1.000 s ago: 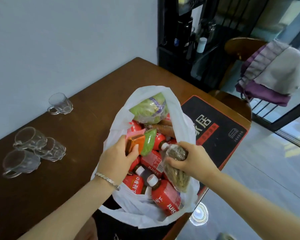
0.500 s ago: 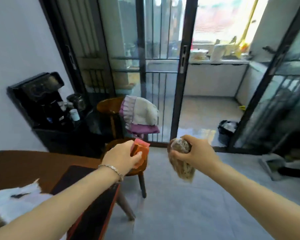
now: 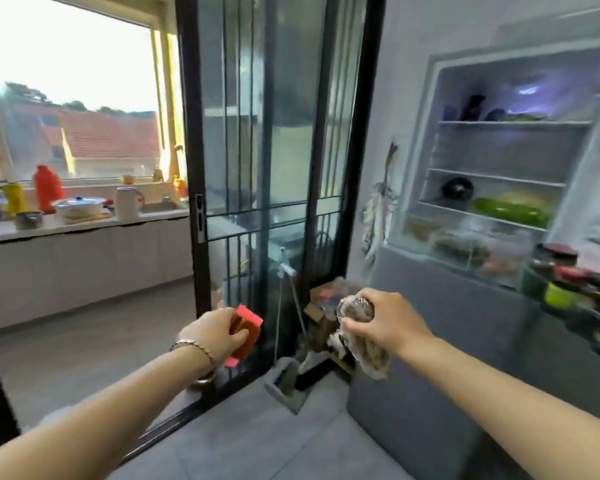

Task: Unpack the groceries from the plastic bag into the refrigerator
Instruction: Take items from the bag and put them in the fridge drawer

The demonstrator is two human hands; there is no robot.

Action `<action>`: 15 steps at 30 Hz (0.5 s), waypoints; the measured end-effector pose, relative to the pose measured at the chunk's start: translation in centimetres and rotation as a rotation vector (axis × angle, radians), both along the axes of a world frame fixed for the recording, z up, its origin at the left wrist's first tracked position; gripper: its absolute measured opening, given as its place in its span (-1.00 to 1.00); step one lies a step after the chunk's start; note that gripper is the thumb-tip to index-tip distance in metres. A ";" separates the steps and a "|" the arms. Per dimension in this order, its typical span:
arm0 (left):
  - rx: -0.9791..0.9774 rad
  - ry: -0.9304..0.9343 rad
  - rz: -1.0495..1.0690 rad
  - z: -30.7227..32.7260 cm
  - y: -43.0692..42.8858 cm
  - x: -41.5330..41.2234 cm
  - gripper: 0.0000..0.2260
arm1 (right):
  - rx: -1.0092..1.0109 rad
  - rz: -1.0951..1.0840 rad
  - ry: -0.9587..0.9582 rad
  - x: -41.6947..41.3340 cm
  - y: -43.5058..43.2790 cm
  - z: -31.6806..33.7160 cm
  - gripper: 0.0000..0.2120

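Here outstretched, left hand (image 3: 211, 332) grips orange packets (image 3: 249, 328), right hand (image 3: 390, 318) a clear bag (image 3: 370, 355)

Pretty clearly someone's home, right where the living space meets the kitchen. There's an open refrigerator (image 3: 499, 150) with wire-edged shelves, something long and green (image 3: 510, 209) on one of them, and jars (image 3: 556, 258) lined up in the door rack. Past a black-framed sliding glass door (image 3: 257, 133) there's a white counter (image 3: 84, 225) with a lidded pot (image 3: 78, 204), a red bottle (image 3: 47, 188) and a yellow one (image 3: 14, 197). The window (image 3: 84, 64) looks out on red tiled roofs (image 3: 108, 133), so a residential area.
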State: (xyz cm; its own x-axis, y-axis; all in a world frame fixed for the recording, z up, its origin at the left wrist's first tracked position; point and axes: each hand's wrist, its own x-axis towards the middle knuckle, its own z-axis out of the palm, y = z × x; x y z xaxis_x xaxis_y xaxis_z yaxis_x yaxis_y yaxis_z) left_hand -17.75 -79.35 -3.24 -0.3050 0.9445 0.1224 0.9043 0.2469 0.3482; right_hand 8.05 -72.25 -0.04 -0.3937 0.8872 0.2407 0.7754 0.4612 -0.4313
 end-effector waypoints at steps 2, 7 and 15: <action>0.004 -0.008 -0.082 0.3 6.8 2.0 -0.82 | 0.029 -0.107 0.030 3.2 4.8 1.1 -0.73; -0.006 -0.009 -0.266 1.2 24.2 6.7 -0.88 | 0.128 -0.368 0.134 9.8 17.2 3.7 -0.72; 0.004 0.004 -0.480 5.2 48.0 14.8 -0.77 | 0.300 -0.629 0.187 17.7 34.5 10.2 -0.70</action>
